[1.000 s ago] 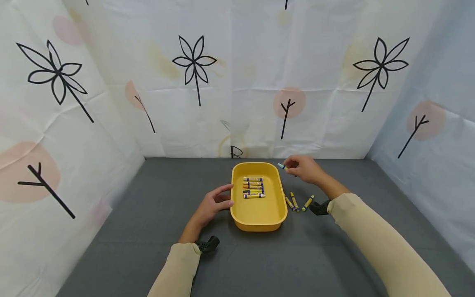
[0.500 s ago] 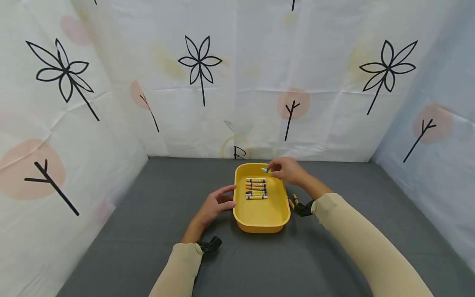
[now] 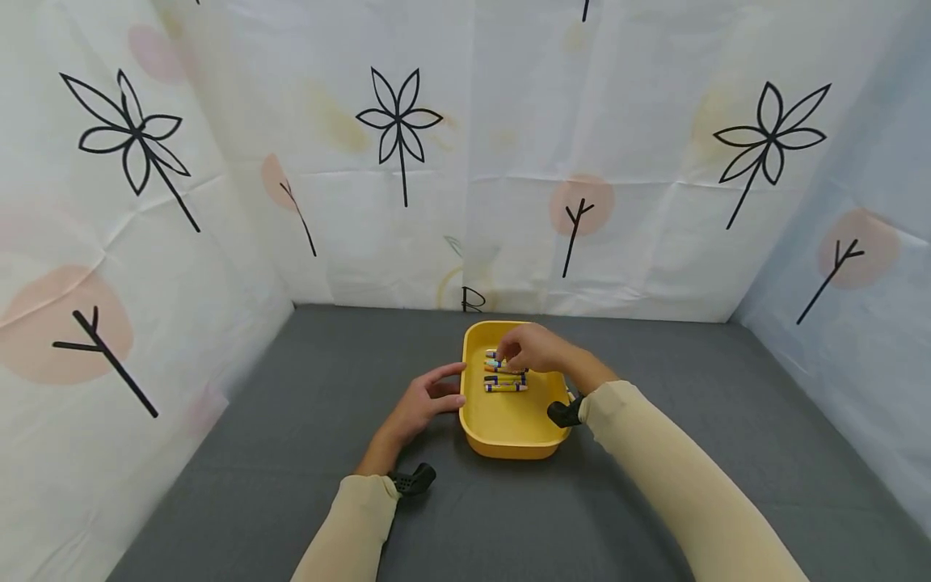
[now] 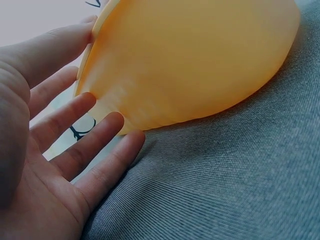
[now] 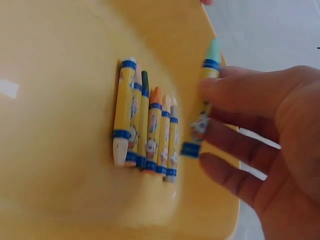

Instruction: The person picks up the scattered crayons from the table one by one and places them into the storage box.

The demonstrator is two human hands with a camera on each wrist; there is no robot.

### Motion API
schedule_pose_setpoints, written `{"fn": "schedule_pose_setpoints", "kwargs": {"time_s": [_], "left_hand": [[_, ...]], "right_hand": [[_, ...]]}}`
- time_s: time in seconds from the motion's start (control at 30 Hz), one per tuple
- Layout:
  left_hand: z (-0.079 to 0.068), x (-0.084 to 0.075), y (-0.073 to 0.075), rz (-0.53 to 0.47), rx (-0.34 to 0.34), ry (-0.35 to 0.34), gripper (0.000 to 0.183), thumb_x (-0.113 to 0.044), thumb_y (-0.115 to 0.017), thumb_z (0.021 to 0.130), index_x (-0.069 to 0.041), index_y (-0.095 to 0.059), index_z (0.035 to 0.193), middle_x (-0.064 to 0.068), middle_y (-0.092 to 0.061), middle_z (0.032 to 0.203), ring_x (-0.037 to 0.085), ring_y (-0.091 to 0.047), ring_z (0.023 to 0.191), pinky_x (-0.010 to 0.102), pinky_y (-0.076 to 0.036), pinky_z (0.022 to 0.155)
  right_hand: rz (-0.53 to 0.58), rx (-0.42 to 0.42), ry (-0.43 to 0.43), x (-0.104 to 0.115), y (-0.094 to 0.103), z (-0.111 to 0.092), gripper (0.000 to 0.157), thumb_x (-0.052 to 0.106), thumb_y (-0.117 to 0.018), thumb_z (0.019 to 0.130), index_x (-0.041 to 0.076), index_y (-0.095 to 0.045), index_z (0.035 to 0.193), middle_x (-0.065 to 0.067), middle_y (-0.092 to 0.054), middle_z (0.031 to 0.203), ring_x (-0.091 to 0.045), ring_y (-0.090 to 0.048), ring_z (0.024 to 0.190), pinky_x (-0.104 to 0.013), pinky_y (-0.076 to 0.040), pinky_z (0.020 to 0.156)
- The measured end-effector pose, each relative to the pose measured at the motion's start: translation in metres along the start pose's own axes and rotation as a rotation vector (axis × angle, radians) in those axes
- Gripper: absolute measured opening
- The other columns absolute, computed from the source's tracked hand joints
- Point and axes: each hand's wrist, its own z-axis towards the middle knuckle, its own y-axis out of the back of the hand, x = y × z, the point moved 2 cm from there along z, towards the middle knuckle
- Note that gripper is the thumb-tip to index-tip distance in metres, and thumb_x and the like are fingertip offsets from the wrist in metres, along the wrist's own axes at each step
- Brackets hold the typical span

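**Crayon held over the yellow tray**

Grey cloth covers the table (image 3: 291, 453), with white sheets printed with black flowers and pink discs hanging on three sides. Your yellow tray (image 3: 512, 420) sits near the middle of the table, toward its far edge.

Your left hand (image 3: 422, 402) lies with straight, relaxed fingers (image 4: 75, 160) against the tray's left wall, fingertips touching the outside of it.

Your right hand (image 3: 534, 349) hovers over the far half of the tray and pinches a mint-tipped crayon (image 5: 202, 107) between thumb and fingers. That crayon hangs just beside a row of six crayons (image 5: 145, 125) lying side by side on the tray's floor; the pictures do not show whether it touches the floor.
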Motion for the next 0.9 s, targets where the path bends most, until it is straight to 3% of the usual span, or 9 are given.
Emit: {"fn": "schedule_pose_setpoints", "kwargs": {"time_s": [0.2,0.47,0.9], "left_hand": [[0.001,0.000,0.000,-0.001,0.011,-0.012,0.059,-0.007,-0.066,0.093,0.001,-0.041,0.146,0.021,-0.041,0.147,0.040,-0.052,0.122,0.042,-0.048,0.095],[0.001,0.000,0.001,0.004,0.005,-0.015,0.059,-0.007,-0.066,0.092,0.001,-0.041,0.145,0.022,-0.042,0.146,0.040,-0.052,0.121,0.042,-0.048,0.095],[0.000,-0.001,0.001,-0.011,0.017,-0.028,0.059,-0.008,-0.066,0.092,0.000,-0.042,0.145,0.025,-0.040,0.146,0.044,-0.050,0.122,0.040,-0.049,0.094]], "right_hand": [[-0.043,0.108,0.043,0.007,-0.008,0.005,0.010,0.002,-0.073,0.085,0.009,-0.072,0.092,0.003,-0.062,0.082,-0.014,-0.053,0.076,-0.029,-0.048,0.072],[-0.064,0.194,0.009,0.009,-0.019,0.009,0.009,0.002,-0.073,0.085,0.010,-0.073,0.090,0.004,-0.062,0.082,-0.013,-0.054,0.074,-0.026,-0.049,0.068],[-0.084,0.200,-0.012,0.004,-0.029,0.016,0.014,0.000,-0.076,0.082,0.012,-0.070,0.087,0.004,-0.063,0.085,-0.013,-0.056,0.075,-0.026,-0.050,0.068]]}}
